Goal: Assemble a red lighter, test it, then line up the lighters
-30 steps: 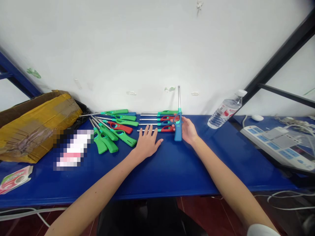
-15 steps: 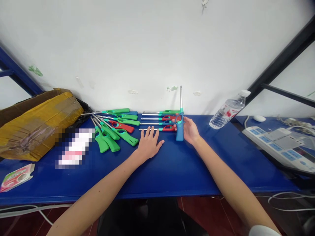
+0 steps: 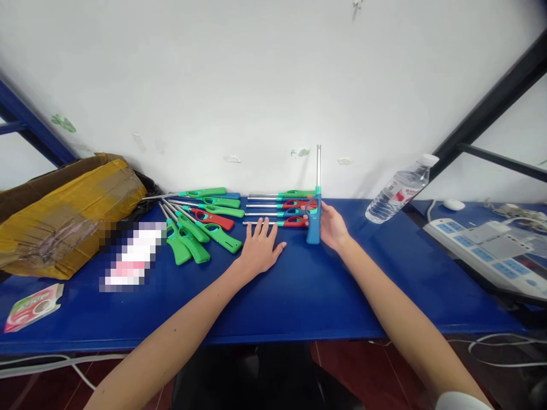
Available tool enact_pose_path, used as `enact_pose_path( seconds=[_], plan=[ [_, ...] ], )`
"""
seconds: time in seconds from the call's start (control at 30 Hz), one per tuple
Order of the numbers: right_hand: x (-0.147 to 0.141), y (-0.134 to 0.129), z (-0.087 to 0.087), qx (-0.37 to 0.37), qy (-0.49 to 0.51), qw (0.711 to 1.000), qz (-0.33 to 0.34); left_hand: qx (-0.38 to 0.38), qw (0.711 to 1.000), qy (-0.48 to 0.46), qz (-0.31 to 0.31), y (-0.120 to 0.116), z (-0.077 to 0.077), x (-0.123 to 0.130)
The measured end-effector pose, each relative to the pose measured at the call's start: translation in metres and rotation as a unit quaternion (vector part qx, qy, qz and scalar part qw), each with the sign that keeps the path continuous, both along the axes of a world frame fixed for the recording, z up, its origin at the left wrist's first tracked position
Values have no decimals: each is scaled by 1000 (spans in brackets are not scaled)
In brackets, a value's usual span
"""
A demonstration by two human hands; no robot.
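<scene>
My right hand (image 3: 333,228) grips a blue gas lighter (image 3: 314,222) by its handle, with the long metal barrel pointing up in front of the wall. Fingers spread, my left hand (image 3: 260,247) lies flat on the blue table (image 3: 290,296), its fingertips at the barrel of the nearest red lighter (image 3: 293,222). Behind that one, several green, red and blue lighters lie in a neat parallel row, barrels to the left; the held lighter and my right hand partly cover their handles. Left of my hand, a loose fan of mostly green lighters (image 3: 220,236) includes one red lighter (image 3: 216,217).
A taped cardboard box (image 3: 81,210) stands at the left, near a torn printed card (image 3: 34,307) and a pixelated patch. On the right are a tilted water bottle (image 3: 401,188), a power strip (image 3: 487,250) and cables. A white wall (image 3: 265,85) closes off the back.
The view has shifted very slightly. The upright blue lighter in my right hand tilts a little more to the right at its tip; my left hand keeps its place on the table.
</scene>
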State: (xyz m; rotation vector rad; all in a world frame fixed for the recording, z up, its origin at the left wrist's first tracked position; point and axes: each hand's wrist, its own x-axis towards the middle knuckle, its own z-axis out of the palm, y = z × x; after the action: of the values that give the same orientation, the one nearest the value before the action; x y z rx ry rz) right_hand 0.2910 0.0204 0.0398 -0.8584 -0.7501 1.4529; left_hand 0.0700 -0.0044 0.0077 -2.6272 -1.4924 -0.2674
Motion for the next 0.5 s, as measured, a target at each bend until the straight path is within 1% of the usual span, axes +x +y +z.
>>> enact_pose_path(
  seconds=[0.17, 0.27, 0.4, 0.5],
  plan=[
    [0, 0, -2, 19, -11, 1000, 6, 6, 1000, -3, -3, -1, 0, 1],
    [-1, 0, -3, 35, -24, 999, 2, 15, 1000, -16, -7, 2, 3, -4],
    [-4, -3, -3, 57, -56, 997, -7, 32, 998, -48, 36, 13, 13, -26],
    [-5, -4, -3, 75, -81, 994, -9, 54, 995, -73, 51, 21, 18, -48]
  ],
)
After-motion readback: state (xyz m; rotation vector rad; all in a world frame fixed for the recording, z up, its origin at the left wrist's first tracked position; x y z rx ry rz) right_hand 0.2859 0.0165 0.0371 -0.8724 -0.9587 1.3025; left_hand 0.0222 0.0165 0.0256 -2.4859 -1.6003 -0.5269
